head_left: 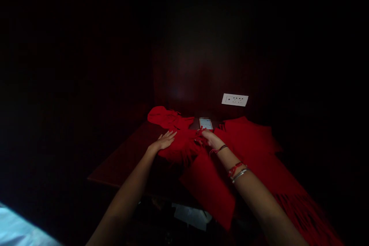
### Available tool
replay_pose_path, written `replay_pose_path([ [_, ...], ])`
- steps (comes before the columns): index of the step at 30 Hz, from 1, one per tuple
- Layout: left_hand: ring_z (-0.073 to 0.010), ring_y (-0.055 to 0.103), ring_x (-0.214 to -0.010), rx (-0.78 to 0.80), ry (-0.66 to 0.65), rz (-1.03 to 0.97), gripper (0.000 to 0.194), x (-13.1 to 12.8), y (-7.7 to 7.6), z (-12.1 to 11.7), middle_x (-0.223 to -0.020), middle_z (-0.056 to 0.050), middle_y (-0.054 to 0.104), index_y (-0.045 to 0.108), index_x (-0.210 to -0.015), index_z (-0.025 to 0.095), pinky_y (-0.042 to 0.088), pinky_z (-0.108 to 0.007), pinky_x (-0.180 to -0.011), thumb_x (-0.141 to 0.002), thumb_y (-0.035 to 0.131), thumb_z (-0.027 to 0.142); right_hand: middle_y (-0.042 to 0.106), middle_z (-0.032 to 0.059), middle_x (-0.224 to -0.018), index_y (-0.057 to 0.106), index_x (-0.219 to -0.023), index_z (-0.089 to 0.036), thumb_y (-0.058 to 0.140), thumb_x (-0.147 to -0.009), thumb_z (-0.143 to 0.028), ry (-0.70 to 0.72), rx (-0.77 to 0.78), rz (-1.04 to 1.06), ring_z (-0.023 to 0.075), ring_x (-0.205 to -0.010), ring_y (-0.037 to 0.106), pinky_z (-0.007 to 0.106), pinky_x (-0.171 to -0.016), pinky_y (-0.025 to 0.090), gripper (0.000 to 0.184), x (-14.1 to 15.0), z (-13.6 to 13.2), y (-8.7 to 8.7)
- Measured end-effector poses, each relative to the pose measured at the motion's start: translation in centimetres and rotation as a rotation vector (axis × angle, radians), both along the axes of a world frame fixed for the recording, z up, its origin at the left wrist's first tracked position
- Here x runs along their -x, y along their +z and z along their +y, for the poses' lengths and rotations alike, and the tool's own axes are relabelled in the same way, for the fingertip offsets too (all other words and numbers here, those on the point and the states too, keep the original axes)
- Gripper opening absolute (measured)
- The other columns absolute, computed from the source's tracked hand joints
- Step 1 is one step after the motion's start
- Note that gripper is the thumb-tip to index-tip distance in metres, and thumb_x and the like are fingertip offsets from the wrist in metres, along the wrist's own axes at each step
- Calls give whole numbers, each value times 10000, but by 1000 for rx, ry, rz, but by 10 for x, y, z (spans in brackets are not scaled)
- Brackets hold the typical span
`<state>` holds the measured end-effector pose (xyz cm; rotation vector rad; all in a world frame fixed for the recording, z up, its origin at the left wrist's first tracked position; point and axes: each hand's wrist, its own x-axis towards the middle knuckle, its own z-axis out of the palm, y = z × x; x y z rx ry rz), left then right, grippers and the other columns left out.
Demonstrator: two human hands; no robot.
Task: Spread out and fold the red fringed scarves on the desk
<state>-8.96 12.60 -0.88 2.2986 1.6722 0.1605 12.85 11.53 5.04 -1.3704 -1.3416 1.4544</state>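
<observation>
My left hand (166, 140) lies flat on a red fringed cloth (180, 144), its fingers stretched out. At the cloth's right edge, my right hand (206, 137) is closed on some of the red fringe strands (198, 138); its fingertips are partly hidden. A red panel (211, 190) hangs over the table's front edge below that hand. More red cloth (245, 134) spreads to the right, with a long fringed end (305, 215) reaching down. Another crumpled red piece (164, 117) lies at the back left.
Everything rests on a dark reddish table (115, 165) against a dark wall. Behind my right hand lies a phone with a lit screen (205, 123). A white socket plate (235, 100) is on the wall. Pale sheet-like things (191, 217) show below the table edge.
</observation>
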Motion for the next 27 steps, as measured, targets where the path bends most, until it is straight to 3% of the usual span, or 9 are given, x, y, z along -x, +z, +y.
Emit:
replay_pose_path([
  [4, -180, 50, -1262, -92, 20, 14, 506, 1, 0, 2, -1389, -12, 90, 132, -1323, 260, 84, -457, -988, -840, 161, 406, 509, 66, -961, 513, -944, -160, 528, -676, -121, 12, -399, -379, 146, -877, 495, 282, -791, 393, 271, -2, -17, -1],
  [7, -169, 60, -1262, -140, -29, 11, 479, 5, 0, 3, -1386, 11, 112, 178, -1313, 268, 105, -445, -991, -845, 159, 369, 448, 73, -1076, 532, -973, -187, 529, -716, -262, 312, -864, -767, 190, -1001, 405, 334, -828, 344, 268, 10, -36, -5],
  [9, -170, 52, -1263, -102, -68, 19, 473, 7, 0, 2, -1383, 23, 128, 204, -1304, 282, 114, -453, -987, -843, 170, 384, 475, 62, -1021, 539, -956, -199, 504, -738, -321, 555, -991, -864, 180, -953, 416, 326, -795, 349, 252, 19, -47, -10],
  [14, -180, 3, -1264, 15, -54, 63, 479, 8, 2, 0, -1384, 42, 100, 205, -1293, 322, 43, -509, -971, -830, 186, 445, 539, 35, -809, 566, -840, -168, 504, -686, -171, 854, -1019, -1051, 137, -766, 456, 250, -701, 357, 166, 19, -61, -19],
  [19, -174, -10, -1264, 43, -41, 51, 485, 8, 2, 1, -1385, 56, 77, 174, -1298, 331, 25, -514, -969, -827, 188, 446, 572, -14, -712, 603, -795, -163, 492, -645, -102, 1095, -658, -1026, 84, -605, 477, 186, -561, 362, 196, -14, -71, 6],
  [21, -171, -8, -1264, 30, -44, 51, 477, 8, 1, 2, -1385, 53, 88, 188, -1295, 330, 23, -510, -970, -830, 184, 441, 582, -6, -737, 608, -810, -161, 488, -675, -116, 1072, -676, -946, 90, -646, 500, 193, -609, 381, 186, -22, -74, 19],
  [23, -169, -6, -1264, 14, -53, 51, 466, 8, 0, 2, -1385, 48, 97, 197, -1293, 329, 22, -509, -970, -839, 159, 427, 580, 25, -830, 595, -861, -159, 468, -722, -154, 853, -875, -865, 117, -766, 509, 235, -723, 382, 188, -16, -76, 23],
  [25, -168, -6, -1264, 5, -70, 47, 460, 9, 0, 2, -1385, 47, 98, 191, -1295, 326, 31, -511, -970, -847, 128, 411, 553, 62, -956, 555, -963, -158, 461, -747, -211, 584, -1055, -816, 157, -902, 478, 302, -827, 347, 241, 4, -72, 16],
  [27, -166, -3, -1264, -1, -93, 40, 462, 10, -1, 2, -1385, 47, 98, 183, -1300, 313, 47, -508, -972, -852, 107, 399, 506, 90, -1073, 489, -1078, -158, 508, -719, -271, 534, -1077, -826, 196, -991, 438, 347, -861, 328, 377, 33, -65, -2],
])
